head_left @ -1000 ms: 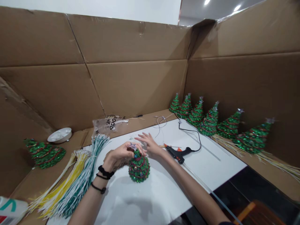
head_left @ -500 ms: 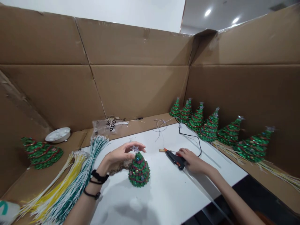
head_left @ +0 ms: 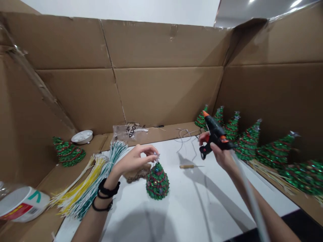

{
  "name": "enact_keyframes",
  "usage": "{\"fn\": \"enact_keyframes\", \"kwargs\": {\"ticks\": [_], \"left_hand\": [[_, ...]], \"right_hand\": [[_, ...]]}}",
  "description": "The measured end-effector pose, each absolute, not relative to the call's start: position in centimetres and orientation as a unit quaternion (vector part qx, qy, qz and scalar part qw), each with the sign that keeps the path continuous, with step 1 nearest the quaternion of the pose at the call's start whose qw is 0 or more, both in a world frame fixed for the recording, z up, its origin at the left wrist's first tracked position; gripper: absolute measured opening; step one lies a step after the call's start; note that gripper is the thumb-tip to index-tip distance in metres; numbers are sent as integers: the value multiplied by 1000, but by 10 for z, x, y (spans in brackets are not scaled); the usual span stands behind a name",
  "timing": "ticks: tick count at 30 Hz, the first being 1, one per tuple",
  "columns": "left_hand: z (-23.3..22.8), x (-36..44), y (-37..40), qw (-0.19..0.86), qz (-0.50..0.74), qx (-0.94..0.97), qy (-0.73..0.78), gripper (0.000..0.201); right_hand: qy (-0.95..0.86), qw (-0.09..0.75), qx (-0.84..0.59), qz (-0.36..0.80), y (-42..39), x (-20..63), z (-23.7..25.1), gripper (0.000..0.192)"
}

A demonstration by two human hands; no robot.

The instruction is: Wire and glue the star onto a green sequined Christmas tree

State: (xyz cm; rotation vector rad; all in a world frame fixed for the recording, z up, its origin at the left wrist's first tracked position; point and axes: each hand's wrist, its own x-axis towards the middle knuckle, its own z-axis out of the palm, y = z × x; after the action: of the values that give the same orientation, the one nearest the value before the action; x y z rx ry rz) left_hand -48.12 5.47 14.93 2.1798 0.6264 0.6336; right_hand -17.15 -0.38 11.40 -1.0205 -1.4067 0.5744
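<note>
The left hand (head_left: 138,158) pinches the star (head_left: 157,156) atop a tree (head_left: 157,184), mostly hiding it; the right hand (head_left: 223,157) grips a glue gun (head_left: 216,130), handle partly covered.

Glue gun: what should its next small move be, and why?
Probably tilt the glue gun toward the miniature Christmas tree on the white board: the right hand holds it raised, its orange nozzle pointing up and away, while the left hand pinches the silver star at the tree's tip.

Our white surface (head_left: 181,211) | we see on it: small decorated tree (head_left: 157,185), upright | wooden-handled awl (head_left: 186,166), right of tree | brown piece (head_left: 138,175), left | teal-and-white strands (head_left: 94,188), left edge
</note>
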Motion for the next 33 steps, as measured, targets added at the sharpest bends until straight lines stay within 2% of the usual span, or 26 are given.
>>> {"fn": "enact_keyframes", "kwargs": {"ticks": [3,6,11,15,24,33], "left_hand": [[155,-478,52,389,236,851,262,16],[155,-475,50,402,221,841,287,17],[150,-473,49,431,237,823,284,19],[151,-471,51,414,223,838,279,19],[159,-469,50,405,160,842,318,26],[158,-469,50,403,150,835,343,30]], "right_hand": [[-606,612,-398,315,7,-189,136,53],[-660,506,-416,367,11,-197,145,64],[-818,359,-309,326,6,-202,153,65],[-841,295,-366,267,1,-206,154,62],[-855,233,-413,211,5,-217,148,38],[-867,253,-370,219,12,-218,138,31]]}}
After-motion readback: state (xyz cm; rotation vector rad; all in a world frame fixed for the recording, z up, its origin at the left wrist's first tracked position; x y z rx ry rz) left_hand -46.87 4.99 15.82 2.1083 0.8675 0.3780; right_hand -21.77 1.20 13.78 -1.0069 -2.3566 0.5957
